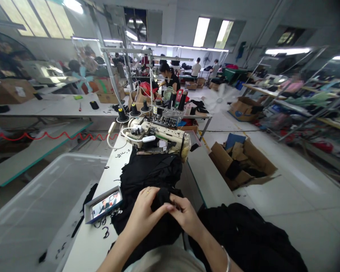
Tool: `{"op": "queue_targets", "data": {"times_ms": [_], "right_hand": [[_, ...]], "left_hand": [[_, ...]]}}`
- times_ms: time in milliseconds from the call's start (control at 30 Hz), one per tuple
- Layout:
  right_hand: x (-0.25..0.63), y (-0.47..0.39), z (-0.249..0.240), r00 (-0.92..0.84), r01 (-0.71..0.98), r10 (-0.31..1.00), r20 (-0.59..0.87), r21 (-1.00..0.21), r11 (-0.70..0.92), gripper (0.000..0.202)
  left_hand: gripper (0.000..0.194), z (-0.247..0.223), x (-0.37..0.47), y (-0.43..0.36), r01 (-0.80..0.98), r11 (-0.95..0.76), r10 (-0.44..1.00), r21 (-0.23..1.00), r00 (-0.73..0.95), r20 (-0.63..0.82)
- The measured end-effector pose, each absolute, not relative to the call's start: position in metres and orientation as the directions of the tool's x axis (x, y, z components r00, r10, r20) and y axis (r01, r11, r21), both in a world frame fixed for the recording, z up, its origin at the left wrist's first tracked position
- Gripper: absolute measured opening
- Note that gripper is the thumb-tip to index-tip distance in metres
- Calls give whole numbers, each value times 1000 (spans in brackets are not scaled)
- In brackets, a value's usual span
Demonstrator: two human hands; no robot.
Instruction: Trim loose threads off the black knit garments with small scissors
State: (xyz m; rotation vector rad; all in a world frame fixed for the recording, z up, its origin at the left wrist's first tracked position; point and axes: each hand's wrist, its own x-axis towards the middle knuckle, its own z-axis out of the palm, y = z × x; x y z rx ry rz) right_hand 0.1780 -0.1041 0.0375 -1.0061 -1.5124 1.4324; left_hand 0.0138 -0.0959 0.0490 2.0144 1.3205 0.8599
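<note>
Both my hands meet over a heap of black fabric [151, 170] at the near end of the sewing table. My left hand [147, 204] is closed on a bunched piece of black cloth [163, 195], thumb laid across it. From the other side my right hand [183, 213] pinches the same cloth, its fingertips close to my left thumb. Part of the cloth is hidden behind the fingers. Just beyond the heap stands a cream sewing machine [164, 132] with black thread cones [134, 109] behind it.
A phone in a shallow box [104, 204] lies left of the fabric. Beside the table stands a translucent plastic bin [53, 181]. More black fabric [243, 234] is piled at the right. An opened cardboard box [240, 162] sits on the floor. Other people work farther back.
</note>
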Motion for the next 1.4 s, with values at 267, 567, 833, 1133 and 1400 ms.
{"op": "queue_targets", "data": {"times_ms": [267, 567, 833, 1133, 1400], "right_hand": [[187, -97, 25, -194, 187, 977, 88, -975, 125, 53], [182, -79, 39, -163, 284, 973, 161, -937, 203, 19], [172, -63, 58, -204, 362, 943, 261, -875, 321, 22], [169, -49, 68, -202, 440, 937, 284, -829, 346, 31], [166, -48, 69, -244, 477, 894, 377, -756, 449, 20]], "left_hand": [[19, 42, 7, -87, 457, -354, 934, 816, 227, 277], [22, 49, 15, -82, 349, -165, 948, 923, 313, 51], [9, 48, -2, -63, 589, -316, 918, 744, 388, 82], [26, 54, -11, -62, 407, -261, 905, 875, 419, 75], [18, 54, -10, -64, 374, -196, 927, 907, 373, 46]]}}
